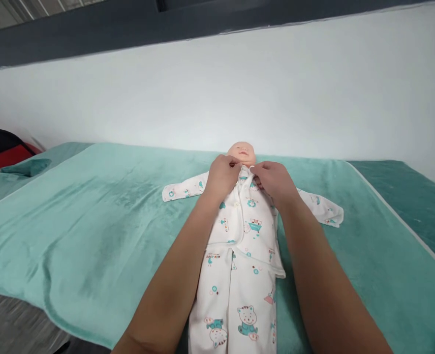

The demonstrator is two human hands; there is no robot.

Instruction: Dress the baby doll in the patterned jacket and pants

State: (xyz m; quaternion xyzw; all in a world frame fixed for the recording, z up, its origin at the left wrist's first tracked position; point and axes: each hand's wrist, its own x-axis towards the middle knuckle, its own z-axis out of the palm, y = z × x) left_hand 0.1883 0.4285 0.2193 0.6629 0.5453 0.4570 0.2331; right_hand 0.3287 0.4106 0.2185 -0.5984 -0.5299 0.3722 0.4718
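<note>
Doll (242, 149) lies face-up at frame centre on a green blanket (103, 211), left hand (223, 175) and right hand (275, 180) pinching the collar (244, 173) of its printed shirt (256, 241).

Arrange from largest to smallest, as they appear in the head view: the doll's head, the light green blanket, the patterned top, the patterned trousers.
1. Light green blanket
2. Patterned top and patterned trousers: too alike to rank, and the trousers are cut off by the bottom edge
3. Doll's head
</note>
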